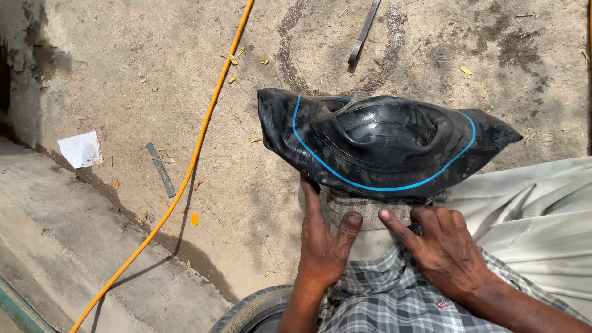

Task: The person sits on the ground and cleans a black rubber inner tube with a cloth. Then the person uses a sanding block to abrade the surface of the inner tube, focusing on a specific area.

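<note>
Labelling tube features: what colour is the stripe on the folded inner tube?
Bright blue, curving across the black inner tube; head view shows it best.

Scrap of white paper [80, 149]: the only label-like item in view, lying flat on the concrete ground well away to the left of the left hand [324, 243] and somewhat farther from the wearer. Roughly four-sided, corners uneven, plain white; any marking too small to tell. No packages, signs or screens appear.

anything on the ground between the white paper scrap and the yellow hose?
Head view: a short dark flat bar lies between the white paper scrap and the yellow hose, plus a few dry leaves.
</note>
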